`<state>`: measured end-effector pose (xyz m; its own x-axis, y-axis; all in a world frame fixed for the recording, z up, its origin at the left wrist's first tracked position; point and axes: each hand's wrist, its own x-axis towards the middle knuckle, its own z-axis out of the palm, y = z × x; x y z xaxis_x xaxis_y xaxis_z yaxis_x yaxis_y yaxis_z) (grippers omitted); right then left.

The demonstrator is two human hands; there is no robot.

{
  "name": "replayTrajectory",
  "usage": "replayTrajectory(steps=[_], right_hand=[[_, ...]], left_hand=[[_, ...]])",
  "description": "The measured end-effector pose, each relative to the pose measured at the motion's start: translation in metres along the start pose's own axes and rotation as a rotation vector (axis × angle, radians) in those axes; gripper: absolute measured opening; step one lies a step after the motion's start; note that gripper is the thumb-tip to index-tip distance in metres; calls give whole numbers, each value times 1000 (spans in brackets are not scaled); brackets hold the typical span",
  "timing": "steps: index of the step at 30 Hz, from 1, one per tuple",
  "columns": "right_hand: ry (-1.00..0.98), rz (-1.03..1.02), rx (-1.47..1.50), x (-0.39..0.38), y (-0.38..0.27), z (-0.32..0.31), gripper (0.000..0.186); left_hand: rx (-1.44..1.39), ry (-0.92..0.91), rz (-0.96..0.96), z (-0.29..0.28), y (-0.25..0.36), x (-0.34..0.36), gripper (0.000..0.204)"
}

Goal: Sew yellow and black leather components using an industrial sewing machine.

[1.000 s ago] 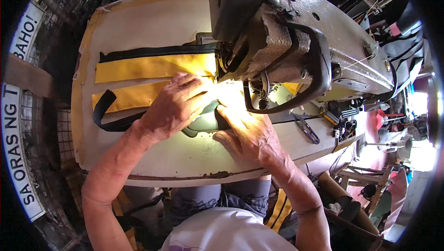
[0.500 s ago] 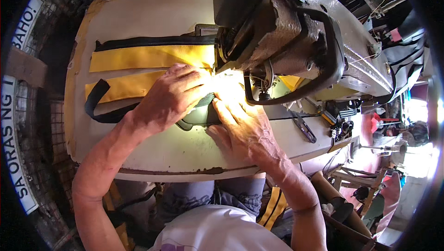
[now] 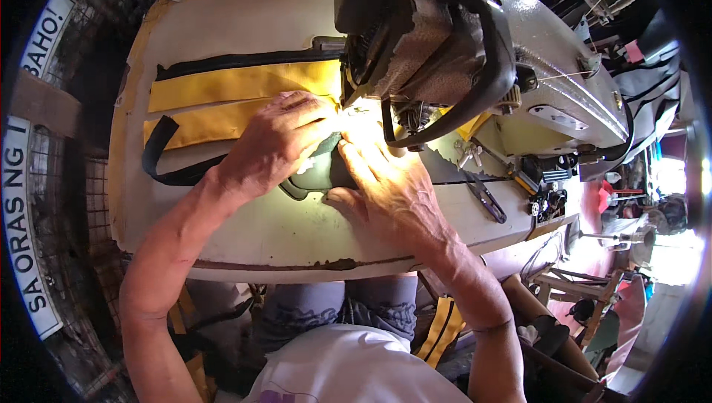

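My left hand [image 3: 285, 136] is closed beside the sewing machine's needle area, its fingertips pinching the edge of a dark fabric piece [image 3: 326, 165]. My right hand [image 3: 386, 177] lies on the right part of that piece, fingers stretched out and pressing down. A black strap [image 3: 157, 154] loops out on the table from behind my left wrist. Beyond it are two yellow fabric strips [image 3: 237, 85], the farther one beside a black band [image 3: 245, 63]. The sewing machine [image 3: 445, 61] stands over the work, its lamp glaring at my fingertips. The needle is lost in the glare.
On the white table [image 3: 245, 243], thread snips [image 3: 486, 199] lie right of my hand. A yellow-and-black tool [image 3: 526, 180] and a bobbin-winder-like mechanism [image 3: 547, 206] sit at the right edge. A black guard bar [image 3: 497, 69] curves beside the machine's head.
The view has shifted slightly, so the machine and table sit a little differently in it. Both hands keep nearly the same pose on the dark fabric piece.
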<state>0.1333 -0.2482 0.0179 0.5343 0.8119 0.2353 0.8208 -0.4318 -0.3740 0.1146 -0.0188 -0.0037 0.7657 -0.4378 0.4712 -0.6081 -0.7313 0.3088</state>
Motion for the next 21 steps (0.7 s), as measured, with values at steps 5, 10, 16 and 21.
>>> replayTrajectory(steps=[5, 10, 16, 21], right_hand=[[88, -34, -92, -34, 14, -19, 58], [565, 428, -97, -121, 56, -128, 35], [702, 488, -577, -108, 160, -284, 31], [460, 571, -729, -75, 264, -332, 38]], left_hand=[[5, 24, -7, 4, -3, -2, 24], [31, 61, -24, 3, 0, 1, 22], [6, 94, -27, 6, -1, 5, 23], [25, 97, -33, 9, -7, 4, 25]])
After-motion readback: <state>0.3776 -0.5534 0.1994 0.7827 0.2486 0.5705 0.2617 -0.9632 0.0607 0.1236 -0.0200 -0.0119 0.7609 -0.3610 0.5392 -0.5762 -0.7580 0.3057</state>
